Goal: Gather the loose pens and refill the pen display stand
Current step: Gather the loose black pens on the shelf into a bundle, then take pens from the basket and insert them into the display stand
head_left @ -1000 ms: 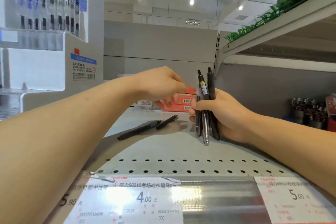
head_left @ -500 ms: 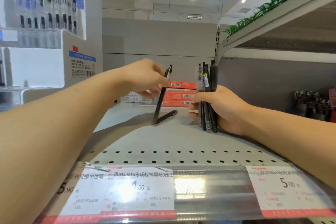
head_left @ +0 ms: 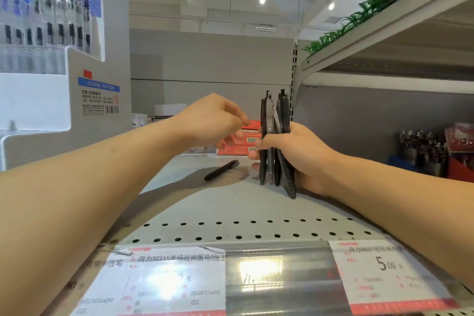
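— Where are the pens?

— The right hand [head_left: 298, 154] has its fingers curled round an upright bundle of black plastic pens [head_left: 275, 141], tips down, just above the white perforated metal shelf [head_left: 230, 213]. One loose black pen [head_left: 222, 170] lies flat on the shelf, left of the bundle and apart from it.

— And the left hand [head_left: 213, 120]?

— It hovers above the loose pen, fingers loosely curled, gripping nothing that I can see.

— The stand?

— The white cardboard pen display stand [head_left: 77, 64] rises at the far left, rows of pens in it. Red flat boxes [head_left: 243, 140] sit far back behind the hands.
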`<state>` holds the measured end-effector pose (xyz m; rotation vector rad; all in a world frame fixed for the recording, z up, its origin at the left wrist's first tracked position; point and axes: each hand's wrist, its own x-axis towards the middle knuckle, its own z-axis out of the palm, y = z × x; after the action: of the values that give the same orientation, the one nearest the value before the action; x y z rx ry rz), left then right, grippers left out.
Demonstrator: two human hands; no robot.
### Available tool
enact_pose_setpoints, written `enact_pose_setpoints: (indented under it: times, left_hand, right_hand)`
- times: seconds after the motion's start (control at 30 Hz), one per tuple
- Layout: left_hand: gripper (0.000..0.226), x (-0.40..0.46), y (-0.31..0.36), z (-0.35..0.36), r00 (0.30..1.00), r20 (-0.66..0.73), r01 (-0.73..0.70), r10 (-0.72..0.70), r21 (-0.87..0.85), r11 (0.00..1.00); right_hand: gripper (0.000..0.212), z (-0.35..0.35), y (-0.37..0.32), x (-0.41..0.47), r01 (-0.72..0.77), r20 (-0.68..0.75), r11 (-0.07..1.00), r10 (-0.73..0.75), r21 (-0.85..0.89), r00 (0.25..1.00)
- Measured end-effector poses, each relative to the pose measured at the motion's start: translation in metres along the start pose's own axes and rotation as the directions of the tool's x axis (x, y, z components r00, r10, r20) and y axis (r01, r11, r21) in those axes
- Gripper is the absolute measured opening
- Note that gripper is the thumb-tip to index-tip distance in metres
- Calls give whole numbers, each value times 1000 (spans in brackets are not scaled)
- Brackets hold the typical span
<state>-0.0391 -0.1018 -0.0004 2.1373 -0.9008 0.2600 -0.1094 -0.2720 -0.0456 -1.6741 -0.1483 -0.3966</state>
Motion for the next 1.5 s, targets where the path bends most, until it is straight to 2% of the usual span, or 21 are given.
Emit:
enact_pose_setpoints:
  times: [0.07, 0.17, 0.23, 0.33, 0.4, 0.43, 0.5, 0.57, 0.63, 0.7, 0.8, 0.87, 0.97, 1.07, 1.2, 1.3, 1.43, 1.5]
  left_hand:
    - [20, 1, -9, 3, 998, 44, 40, -51, 219, 975]
    - [35, 2, -21, 16, 975, 141, 59, -171, 578, 814]
    - [40, 2, -24, 24, 951, 174, 75, -254, 670, 739]
    - [28, 3, -23, 26, 939, 174, 75, -297, 738, 670]
    - [25, 2, -21, 22, 933, 179, 106, -311, 692, 714]
    - [22, 2, -20, 18, 933, 177, 150, -313, 601, 785]
    - [11, 1, -17, 10, 941, 166, 239, -293, 282, 929]
    - [11, -3, -11, 4, 948, 216, 240, -232, -10, 971]
    - [16, -6, -6, 1, 954, 262, 180, -146, -114, 977]
    - [18, -10, -2, 3, 947, 306, 129, -94, -97, 987]
    - [21, -13, 3, 10, 925, 371, 95, -81, -18, 995]
    - [23, -14, 7, 17, 918, 391, 18, -63, 119, 993]
    - [29, -13, 10, 24, 918, 396, -155, -18, 399, 904]
    - [30, -16, 13, 23, 920, 391, -254, 34, 528, 810]
    - [30, -22, 25, 27, 931, 330, -321, 157, 535, 781]
    - [28, -23, 38, 37, 945, 229, -312, 233, 425, 850]
    - [19, -17, 58, 60, 966, 138, -249, 221, 248, 936]
    - [17, -8, 71, 79, 966, 179, -224, 185, 236, 946]
  right_hand:
    - [20, -1, -1, 1, 4, -34, 1000, -4, 9, 999]
    - [24, 0, -3, 3, 25, -63, 1000, -25, 0, 998]
    - [28, 0, -4, 3, 44, -84, 999, -45, -15, 995]
    - [27, 1, -6, 2, 62, -91, 998, -62, -5, 994]
    - [24, -1, -6, 2, 30, -68, 1000, -31, -9, 997]
    - [22, -2, -5, 2, 8, -55, 1000, -8, -18, 998]
    - [19, -3, -5, 2, -22, -53, 999, 20, -37, 998]
    - [18, -4, -5, 2, -26, -69, 998, 22, -50, 997]
    - [20, -4, -5, 1, -22, -76, 999, 19, -38, 997]
    - [16, -4, -5, 2, -21, -78, 1000, 20, -5, 997]
    - [21, -3, -3, 3, -16, -35, 1000, 17, 22, 999]
    - [18, -1, -3, 2, -3, 8, 999, 3, -39, 1000]
    - [12, 0, -2, 1, -22, 27, 995, 24, -100, 999]
    - [7, 2, -3, 0, -36, 21, 997, 38, -62, 999]
    - [8, -1, -8, 1, -13, -73, 999, 9, -50, 997]
    - [14, -19, -18, 2, 8, -142, 997, -19, -75, 990]
    - [13, -81, -30, -8, 64, -116, 952, -103, -298, 988]
    - [17, -126, -34, -17, 75, -68, 855, -128, -513, 989]
